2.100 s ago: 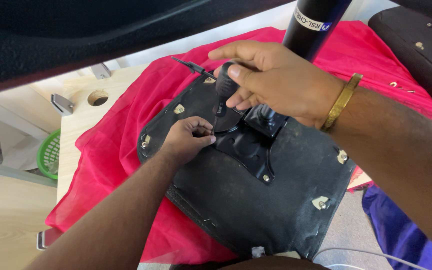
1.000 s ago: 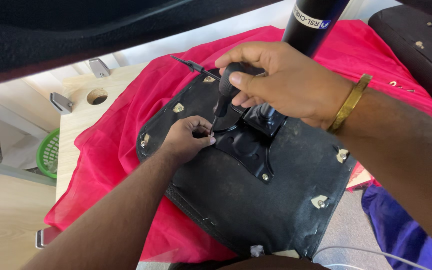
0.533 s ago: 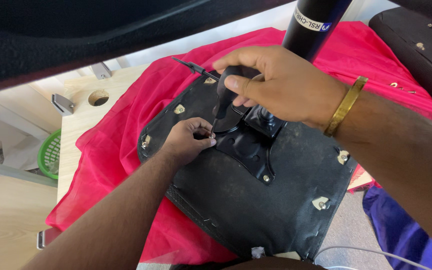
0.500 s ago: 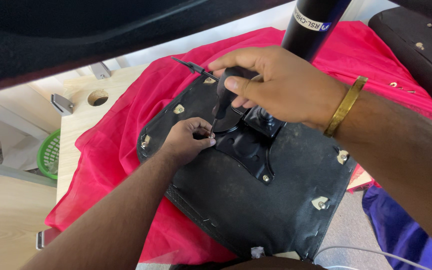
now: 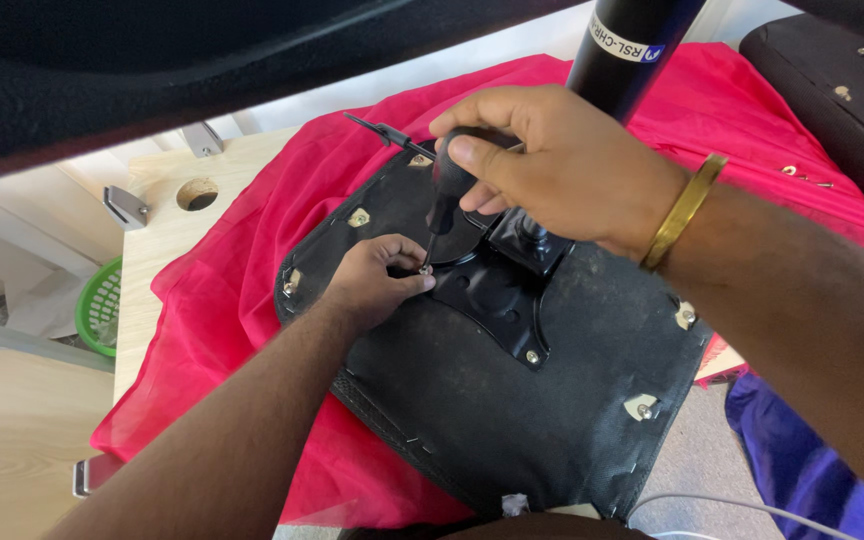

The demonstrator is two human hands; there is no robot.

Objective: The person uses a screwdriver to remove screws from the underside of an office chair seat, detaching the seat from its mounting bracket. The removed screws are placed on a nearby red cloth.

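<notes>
Little has shifted: your right hand (image 5: pixel 552 165) stays clenched on the screwdriver (image 5: pixel 444 190), upright over the screw (image 5: pixel 422 269) your left hand (image 5: pixel 372 280) pinches.

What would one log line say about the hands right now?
right hand: grips screwdriver | left hand: pinches screw at black metal plate | chair seat underside: on red cloth

Seat base (image 5: pixel 512 400) lies on cloth (image 5: pixel 242 250), over table (image 5: pixel 152 250)
</notes>
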